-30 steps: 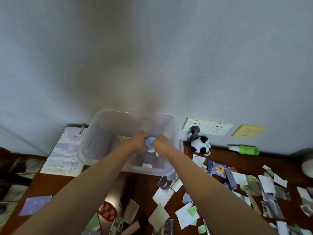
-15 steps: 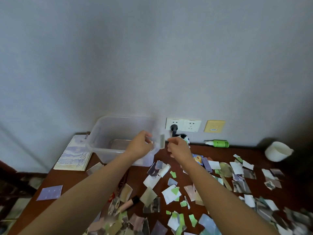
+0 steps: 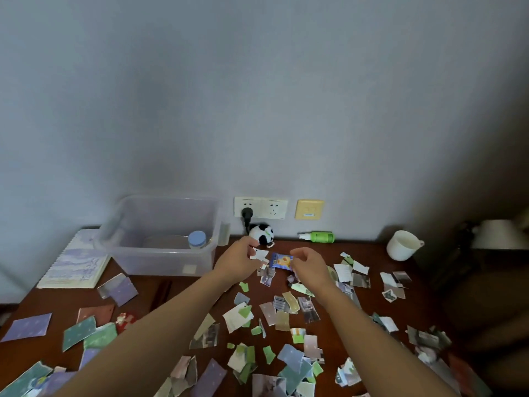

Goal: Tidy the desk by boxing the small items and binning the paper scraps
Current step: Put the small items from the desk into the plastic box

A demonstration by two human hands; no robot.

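1. Left hand (image 3: 239, 260): fingers curled, the tips pinching a small white scrap (image 3: 259, 254) just right of the box.
2. Right hand (image 3: 307, 263): thumb and fingers pinching the right edge of a blue packet (image 3: 281, 260) with an orange picture. The packet sits between the two hands.
3. Clear plastic box (image 3: 148, 263): stands at the back left of the desk (image 3: 51, 302) near the wall. A jar with a blue lid (image 3: 197, 239) is inside, towards its right end.
4. Paper scraps (image 3: 237, 316): strewn across the desk, around both forearms.
5. Back edge, left to right: notebook (image 3: 74, 265) just beside the box, panda plush (image 3: 262, 233), green bottle (image 3: 319, 236), white cup (image 3: 402, 245).
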